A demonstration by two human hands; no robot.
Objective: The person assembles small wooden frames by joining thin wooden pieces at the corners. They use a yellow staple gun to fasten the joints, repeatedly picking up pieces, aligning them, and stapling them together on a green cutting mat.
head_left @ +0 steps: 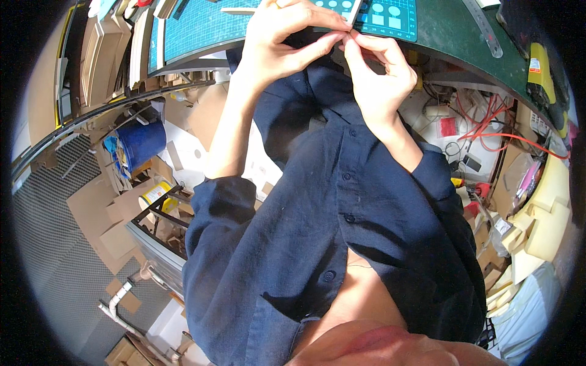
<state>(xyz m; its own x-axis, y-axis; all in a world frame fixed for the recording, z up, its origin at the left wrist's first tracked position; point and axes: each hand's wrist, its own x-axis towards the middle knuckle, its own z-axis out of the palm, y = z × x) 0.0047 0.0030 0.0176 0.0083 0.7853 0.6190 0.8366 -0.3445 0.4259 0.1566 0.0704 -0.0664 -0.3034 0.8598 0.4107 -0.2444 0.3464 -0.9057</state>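
Note:
My left hand [284,39] and my right hand [384,70] meet at the front edge of a workbench, thumbs and forefingers pinched together. Between the fingertips is the lower end of a thin pale strip [354,11], which runs up past the top of the view. What it is made of I cannot tell, and the fingers cover its lower end. Beneath it lies a teal cutting mat [400,32] with printed shapes and a grid. Beside my left hand a flat pale wooden stick [237,10] rests on the mat, partly hidden by the hand.
A metal ruler [485,30] and a yellow-and-black tool [540,73] lie on the bench at right. Upright boards [104,61] stand at left. Below are a blue bin [140,143], a yellow can [155,194], cardboard [91,213], red cables [482,125] and yellow foam pieces [546,226].

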